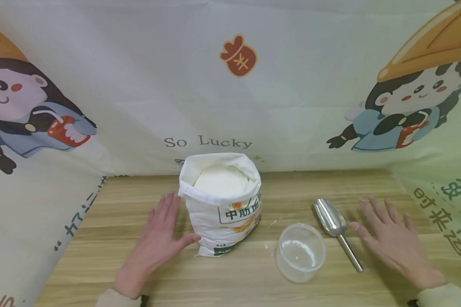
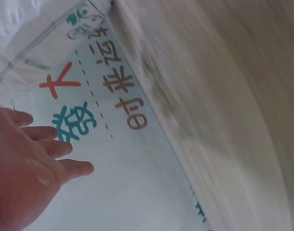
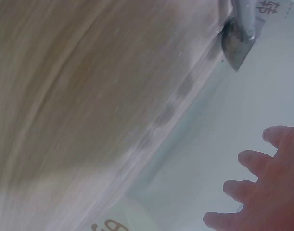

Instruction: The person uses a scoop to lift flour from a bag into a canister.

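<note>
An open white flour bag (image 1: 207,221), its top rolled outward, stands upright on the table, filled with white flour (image 1: 223,180). My left hand (image 1: 158,238) lies flat to its left, fingers straight, the thumb tip right at the bag's lower edge. On the other side my right hand (image 1: 396,241) is spread with nothing in it. Just left of its thumb lies a metal scoop (image 1: 332,219), handle toward me. Between bag and scoop sits a transparent round plastic tub (image 1: 297,264). The right wrist view shows the spread fingers and the scoop (image 3: 240,36) at the top.
The wood-grain table (image 1: 238,285) carries small flour specks near the tub. A pale printed cloth (image 1: 303,76) with cartoon figures and lettering rises behind the table and along both sides.
</note>
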`<state>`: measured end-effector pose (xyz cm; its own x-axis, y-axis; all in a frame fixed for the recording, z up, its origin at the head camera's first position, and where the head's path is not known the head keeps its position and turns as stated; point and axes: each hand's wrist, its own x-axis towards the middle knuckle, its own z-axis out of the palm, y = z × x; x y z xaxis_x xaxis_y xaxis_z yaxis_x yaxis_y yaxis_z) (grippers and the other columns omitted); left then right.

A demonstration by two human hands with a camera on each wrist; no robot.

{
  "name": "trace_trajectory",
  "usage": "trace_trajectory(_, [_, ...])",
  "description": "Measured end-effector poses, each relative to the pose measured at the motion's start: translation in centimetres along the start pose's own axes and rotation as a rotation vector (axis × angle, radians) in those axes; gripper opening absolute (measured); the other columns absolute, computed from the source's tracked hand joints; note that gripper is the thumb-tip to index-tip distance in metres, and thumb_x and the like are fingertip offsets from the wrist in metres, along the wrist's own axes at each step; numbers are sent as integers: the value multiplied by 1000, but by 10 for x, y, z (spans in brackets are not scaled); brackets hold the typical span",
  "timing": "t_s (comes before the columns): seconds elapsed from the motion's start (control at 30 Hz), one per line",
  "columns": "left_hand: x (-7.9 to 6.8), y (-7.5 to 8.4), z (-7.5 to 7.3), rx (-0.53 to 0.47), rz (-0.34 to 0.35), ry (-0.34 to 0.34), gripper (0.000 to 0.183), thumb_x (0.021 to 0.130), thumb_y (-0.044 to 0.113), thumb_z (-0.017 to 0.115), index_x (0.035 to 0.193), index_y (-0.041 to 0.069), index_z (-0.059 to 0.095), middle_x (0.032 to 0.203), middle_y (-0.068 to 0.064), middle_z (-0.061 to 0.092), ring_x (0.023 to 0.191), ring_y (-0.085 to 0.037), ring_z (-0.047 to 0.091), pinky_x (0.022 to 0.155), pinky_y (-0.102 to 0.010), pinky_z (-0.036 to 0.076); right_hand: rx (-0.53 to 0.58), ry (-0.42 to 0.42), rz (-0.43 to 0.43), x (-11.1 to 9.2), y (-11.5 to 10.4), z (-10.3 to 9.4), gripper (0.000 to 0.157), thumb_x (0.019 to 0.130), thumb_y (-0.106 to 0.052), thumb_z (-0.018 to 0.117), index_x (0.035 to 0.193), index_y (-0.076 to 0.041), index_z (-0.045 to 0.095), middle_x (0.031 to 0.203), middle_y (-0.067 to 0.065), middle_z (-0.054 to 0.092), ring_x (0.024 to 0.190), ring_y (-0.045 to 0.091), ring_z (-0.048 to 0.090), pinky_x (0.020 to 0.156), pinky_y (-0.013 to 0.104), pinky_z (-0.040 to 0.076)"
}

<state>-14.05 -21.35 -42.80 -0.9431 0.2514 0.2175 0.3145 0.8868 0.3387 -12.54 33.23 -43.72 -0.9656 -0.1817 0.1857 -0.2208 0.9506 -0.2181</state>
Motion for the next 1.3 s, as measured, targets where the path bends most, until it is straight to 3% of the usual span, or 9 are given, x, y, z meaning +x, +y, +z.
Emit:
trace_trajectory(0.27, [12, 12, 8, -356, -43, 45, 121, 83, 59, 81, 167, 32, -2, 173, -12, 9, 153, -45, 19, 116, -69, 25, 23, -13, 10, -1, -10, 0, 76, 109, -49, 44, 166, -12, 12, 170, 21, 9, 149, 58, 10, 106, 84, 13])
trace_trajectory(0.43, [19, 20, 13, -497, -57, 60, 116, 83, 49, 85, 167, 24, 9, 168, -20, 24, 151, -44, 27, 117, -67, 25, 30, -36, 18, -2, -16, 2, 77, 108, -50, 44, 164, -4, 18, 168, 25, 11, 148, 59, 13, 107, 82, 15])
trace_trajectory(0.6, [25, 27, 22, -622, -50, 79, 104, 79, 35, 90, 160, 15, 28, 149, -19, 53, 135, -38, 52, 112, -61, 39, 39, -74, 26, -2, -20, 4, 81, 107, -53, 45, 163, 0, 19, 167, 30, 14, 148, 60, 14, 109, 80, 16])
trace_trajectory(0.77, [29, 35, 27, -669, -98, 77, 97, 74, 28, 95, 152, 13, 37, 134, -11, 63, 118, -28, 63, 103, -53, 50, 53, -87, 30, -3, -23, 5, 82, 107, -54, 45, 162, 1, 20, 166, 32, 16, 147, 60, 14, 111, 78, 15])
trace_trajectory(1.07, [30, 41, 29, -702, -160, 103, 91, 75, 16, 93, 148, 9, 39, 129, -12, 64, 117, -30, 62, 104, -50, 48, 76, -108, 49, -2, -23, 11, 89, 104, -58, 50, 161, 4, 23, 164, 34, 19, 147, 60, 17, 108, 80, 21])
trace_trajectory(1.3, [30, 44, 31, -683, -154, 94, 90, 77, 18, 92, 148, 8, 38, 130, -13, 64, 118, -31, 62, 104, -52, 48, 61, -124, 32, -5, -23, 19, 96, 98, -61, 60, 157, 9, 30, 157, 37, 31, 136, 65, 32, 104, 77, 33])
